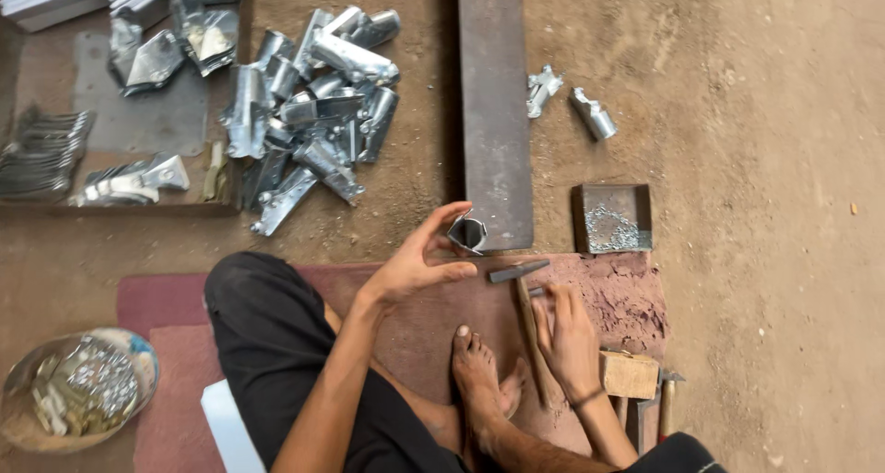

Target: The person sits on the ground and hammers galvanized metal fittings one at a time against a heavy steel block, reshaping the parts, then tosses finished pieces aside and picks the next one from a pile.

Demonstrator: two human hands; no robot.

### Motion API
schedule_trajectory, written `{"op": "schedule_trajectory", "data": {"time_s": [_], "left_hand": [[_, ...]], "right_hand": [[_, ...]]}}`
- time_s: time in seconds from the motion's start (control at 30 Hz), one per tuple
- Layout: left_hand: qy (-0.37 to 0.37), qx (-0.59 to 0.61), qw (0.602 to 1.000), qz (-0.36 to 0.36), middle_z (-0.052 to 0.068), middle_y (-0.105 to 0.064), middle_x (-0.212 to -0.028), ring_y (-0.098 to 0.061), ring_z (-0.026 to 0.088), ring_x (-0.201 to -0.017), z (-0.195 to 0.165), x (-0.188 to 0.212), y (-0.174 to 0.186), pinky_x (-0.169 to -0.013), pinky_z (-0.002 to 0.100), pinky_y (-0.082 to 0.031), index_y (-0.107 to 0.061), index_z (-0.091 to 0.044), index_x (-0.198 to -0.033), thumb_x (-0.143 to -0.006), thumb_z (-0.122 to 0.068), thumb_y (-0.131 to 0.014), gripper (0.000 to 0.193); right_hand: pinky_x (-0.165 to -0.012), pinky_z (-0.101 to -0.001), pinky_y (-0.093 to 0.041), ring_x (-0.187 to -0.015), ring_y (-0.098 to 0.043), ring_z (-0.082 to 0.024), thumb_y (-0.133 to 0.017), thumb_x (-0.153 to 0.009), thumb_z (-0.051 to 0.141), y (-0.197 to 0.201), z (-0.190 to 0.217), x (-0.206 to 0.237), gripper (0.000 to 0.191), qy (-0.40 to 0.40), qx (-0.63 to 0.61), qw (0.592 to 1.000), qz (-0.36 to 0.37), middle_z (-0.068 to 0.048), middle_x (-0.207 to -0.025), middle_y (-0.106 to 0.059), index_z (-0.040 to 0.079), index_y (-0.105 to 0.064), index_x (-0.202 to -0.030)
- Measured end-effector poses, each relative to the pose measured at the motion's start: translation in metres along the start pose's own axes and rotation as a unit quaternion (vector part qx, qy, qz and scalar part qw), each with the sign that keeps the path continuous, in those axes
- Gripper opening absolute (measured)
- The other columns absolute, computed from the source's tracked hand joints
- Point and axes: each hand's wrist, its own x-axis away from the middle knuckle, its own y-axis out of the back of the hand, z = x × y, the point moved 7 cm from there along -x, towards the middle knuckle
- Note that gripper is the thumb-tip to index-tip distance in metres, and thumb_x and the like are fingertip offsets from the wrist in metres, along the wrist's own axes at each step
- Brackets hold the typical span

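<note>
One left hand [415, 263] pinching an upright metal sleeve [467, 232], open end up; right hand [564, 337] on hammer [525, 316].

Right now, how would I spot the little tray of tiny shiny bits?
Find the long dark steel bar lying on the dirt floor. Just right of its near end sits a small square rusty tray holding tiny silver rivets. Unlike the round bowl far left, it is square and flat.

I see shiny silver metal pieces [313, 104] piled on the brown dirt floor [765, 206]. The long steel bar [495, 104] is dark grey-brown. The mat [166, 307] is dull red. The trousers [277, 344] are black. The small square tray [612, 218] is rusty brown, with silver bits inside.
</note>
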Motion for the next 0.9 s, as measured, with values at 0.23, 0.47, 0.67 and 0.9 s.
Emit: {"op": "schedule_trajectory", "data": {"time_s": [0.23, 0.47, 0.67, 0.9], "left_hand": [[-0.178, -0.271, 0.94, -0.108, 0.009, -0.068, -0.122, -0.069, 0.025, -0.106, -0.029, -0.041, -0.019, -0.085, 0.035, -0.057, -0.065, -0.007, -0.126, -0.068, -0.019, -0.091, 0.064], [-0.203, -0.328, 0.922, -0.026, 0.009, -0.074, -0.117, -0.064, 0.033, -0.104, -0.016, -0.063, -0.011, -0.097, 0.04, -0.052, -0.07, -0.006, -0.118, -0.065, 0.003, -0.077, 0.055], [-0.201, -0.314, 0.926, -0.055, 0.013, -0.071, -0.119, -0.066, 0.032, -0.115, -0.021, -0.059, -0.014, -0.101, 0.04, -0.052, -0.069, -0.006, -0.119, -0.066, 0.002, -0.08, 0.055], [-0.107, -0.382, 0.914, -0.083, 0.011, -0.073, -0.114, -0.072, 0.03, -0.104, -0.021, -0.058, -0.018, -0.094, 0.041, -0.056, -0.068, -0.009, -0.121, -0.069, -0.004, -0.081, 0.053]], "right_hand": [[-0.078, -0.0326, -0.06, -0.091, -0.073, -0.022, -0.079, -0.09, 0.015, 0.029, 0.07, -0.11, 0.03, 0.133, -0.199, 0.97, -0.041, -0.011, -0.109, -0.07, 0.001, -0.069, -0.114], [-0.068, -0.0321, -0.059, -0.079, -0.074, -0.02, -0.081, -0.089, 0.013, 0.021, 0.071, -0.112, 0.018, 0.177, -0.142, 0.973, -0.043, -0.007, -0.097, -0.074, 0.001, -0.074, -0.1], [-0.057, -0.0279, -0.061, -0.07, -0.074, -0.016, -0.078, -0.086, 0.032, 0.024, 0.065, -0.124, 0.039, 0.136, -0.087, 0.986, 0.029, -0.013, -0.093, -0.075, -0.002, -0.075, -0.104], [-0.056, -0.032, -0.059, -0.054, -0.072, -0.017, -0.061, -0.088, 0.037, -0.022, 0.026, -0.162, 0.042, -0.116, -0.059, 0.936, 0.327, -0.008, -0.063, -0.076, 0.002, -0.08, -0.077]]}}
